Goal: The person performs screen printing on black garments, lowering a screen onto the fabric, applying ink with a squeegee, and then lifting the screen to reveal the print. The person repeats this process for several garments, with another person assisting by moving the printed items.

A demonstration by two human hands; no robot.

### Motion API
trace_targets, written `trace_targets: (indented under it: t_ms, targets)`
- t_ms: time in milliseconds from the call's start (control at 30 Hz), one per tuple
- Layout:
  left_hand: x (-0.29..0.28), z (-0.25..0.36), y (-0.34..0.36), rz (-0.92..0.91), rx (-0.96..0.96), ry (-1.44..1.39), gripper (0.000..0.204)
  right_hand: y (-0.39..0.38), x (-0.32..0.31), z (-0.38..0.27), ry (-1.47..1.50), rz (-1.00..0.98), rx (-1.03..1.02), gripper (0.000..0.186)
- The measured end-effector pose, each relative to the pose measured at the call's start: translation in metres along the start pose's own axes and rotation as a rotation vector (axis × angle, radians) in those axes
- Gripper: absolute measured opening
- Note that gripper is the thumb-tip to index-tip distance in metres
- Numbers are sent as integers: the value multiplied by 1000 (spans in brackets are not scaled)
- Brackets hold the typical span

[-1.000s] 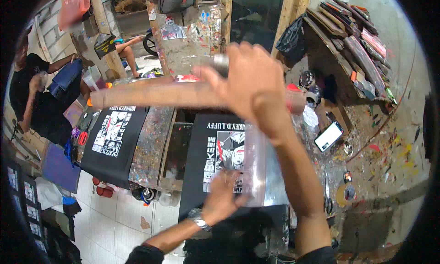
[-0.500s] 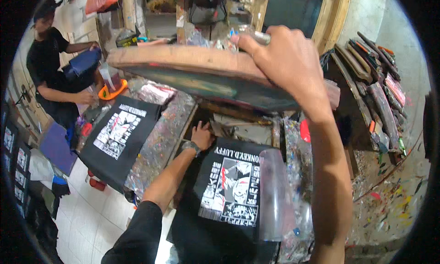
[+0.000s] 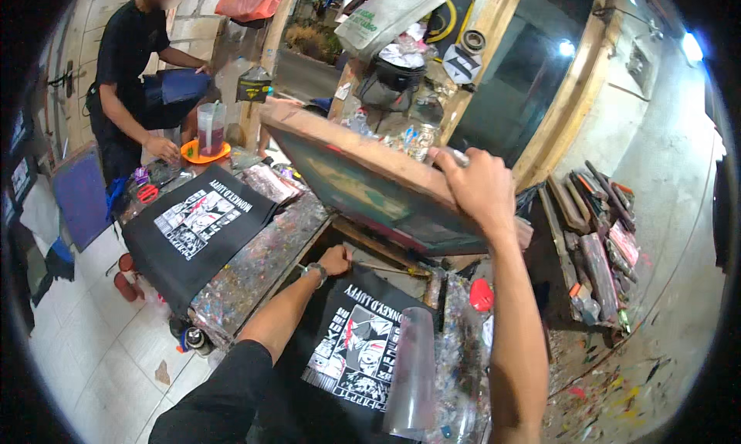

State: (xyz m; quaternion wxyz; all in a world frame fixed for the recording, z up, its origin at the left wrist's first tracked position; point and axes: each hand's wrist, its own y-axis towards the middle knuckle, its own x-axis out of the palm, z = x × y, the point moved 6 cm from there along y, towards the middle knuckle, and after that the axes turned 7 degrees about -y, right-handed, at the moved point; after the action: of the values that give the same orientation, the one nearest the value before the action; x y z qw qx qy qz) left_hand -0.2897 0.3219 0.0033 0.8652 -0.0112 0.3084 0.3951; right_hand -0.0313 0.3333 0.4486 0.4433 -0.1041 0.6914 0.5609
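Observation:
A wooden-framed printing screen (image 3: pixel 386 191) stands tilted up at the far end of the bench, its dark greenish underside toward me. My right hand (image 3: pixel 480 188) grips the frame's upper edge near its right end. Below it a black T-shirt (image 3: pixel 305 401) with a white-and-red comic-style print lies on the board. At the shirt's far left edge my left hand (image 3: pixel 336 260) is closed, with the fingers pinched on the black cloth. A clear plastic sheet (image 3: pixel 411 371), curled lengthwise, rests along the right side of the print.
A second printed black shirt (image 3: pixel 202 220) lies on the paint-speckled bench (image 3: pixel 251 270) to the left. Beyond it, a jug (image 3: pixel 210 129) stands on an orange plate (image 3: pixel 204 154), beside a person (image 3: pixel 127 74) in black. Several squeegees (image 3: pixel 598 251) lean at the right.
My view has swung rightward. The screen slopes more steeply down to the right and shows more of its underside. My left hand's spread fingers have closed at the shirt's far edge.

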Motion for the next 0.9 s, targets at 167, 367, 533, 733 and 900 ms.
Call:
trace_targets:
  t_ms: [167,367,533,733,900]
  targets:
    - [-119,17,-88,612,198,-28,25,16,-6,32,-12,-19,18,78]
    - [-440,-75,-312,1124,-65,226,34,32,-8,29,84,43,-25,82]
    - [-371,18,-321,1148,188,652,46,45,9,31,3,55,-117,82]
    - [47,204,-363,-493,776,103,62,14,-11,29,46,66,21,71]
    - [65,177,-352,-496,619,280,53,10,3,36,97,163,-102,79]
